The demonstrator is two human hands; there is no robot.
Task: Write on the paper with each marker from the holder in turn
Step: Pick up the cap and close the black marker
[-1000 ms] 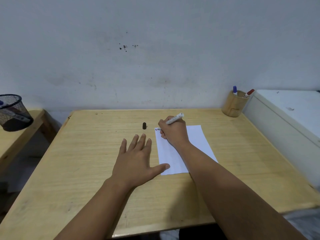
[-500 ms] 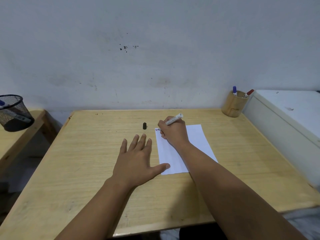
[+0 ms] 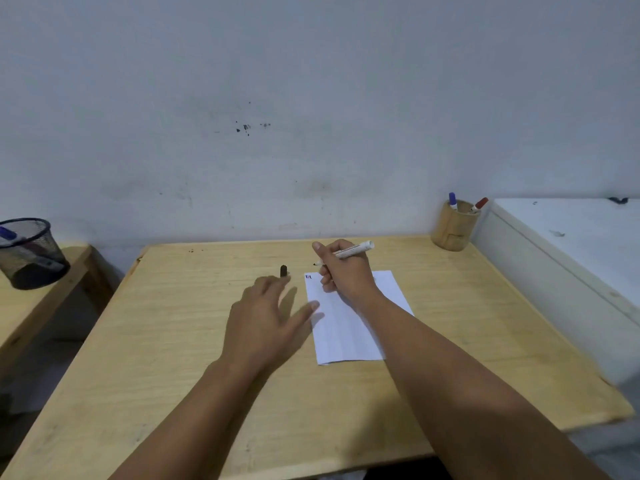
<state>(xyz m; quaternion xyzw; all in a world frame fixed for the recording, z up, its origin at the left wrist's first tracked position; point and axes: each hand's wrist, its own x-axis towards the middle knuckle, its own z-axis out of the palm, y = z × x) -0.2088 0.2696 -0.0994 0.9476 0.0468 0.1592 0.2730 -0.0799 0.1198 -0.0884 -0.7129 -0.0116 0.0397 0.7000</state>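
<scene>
**Marker lifted, left hand reaching for the cap**

The left hand (image 3: 266, 313) has left its flat rest beside the white paper sheet (image 3: 349, 320) and reaches, fingers loose and blurred, toward the small black cap (image 3: 283, 270) left of the sheet; the right hand (image 3: 341, 268) grips the white uncapped marker (image 3: 349, 252), tip raised above the sheet's far-left corner; the round wooden holder (image 3: 452, 230) stands well beyond the sheet, to its right.

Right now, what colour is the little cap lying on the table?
Black, or very dark. The cap shows in the head view, just beyond the left hand.

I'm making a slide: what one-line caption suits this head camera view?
Right hand holds an uncapped marker above the paper while the left hand reaches toward its black cap.
</scene>
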